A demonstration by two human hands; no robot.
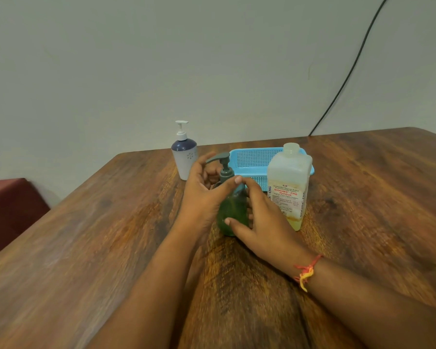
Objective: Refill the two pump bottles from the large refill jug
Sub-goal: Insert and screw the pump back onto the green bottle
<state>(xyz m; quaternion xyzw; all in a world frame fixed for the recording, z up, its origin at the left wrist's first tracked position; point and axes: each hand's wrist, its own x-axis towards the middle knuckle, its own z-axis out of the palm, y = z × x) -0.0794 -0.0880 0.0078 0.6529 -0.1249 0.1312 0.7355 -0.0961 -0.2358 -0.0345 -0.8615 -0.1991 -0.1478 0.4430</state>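
Note:
A green pump bottle (233, 210) with a grey-green pump head stands upright in the middle of the wooden table (111, 248). My right hand (264, 222) grips its body, thumb in front and fingers behind. My left hand (202, 195) curls around the pump collar, with the thumb lying across the bottle's shoulder. A white pump bottle (184, 157) with a dark blue top stands farther back on the left, untouched. The translucent refill jug (288, 182) stands capped just right of my hands, with yellowish liquid low inside it.
A light blue perforated basket (252, 159) sits behind the green bottle and the jug. A black cable (350, 71) runs down the wall to the table's far edge. A maroon seat (10, 210) is off the table's left side.

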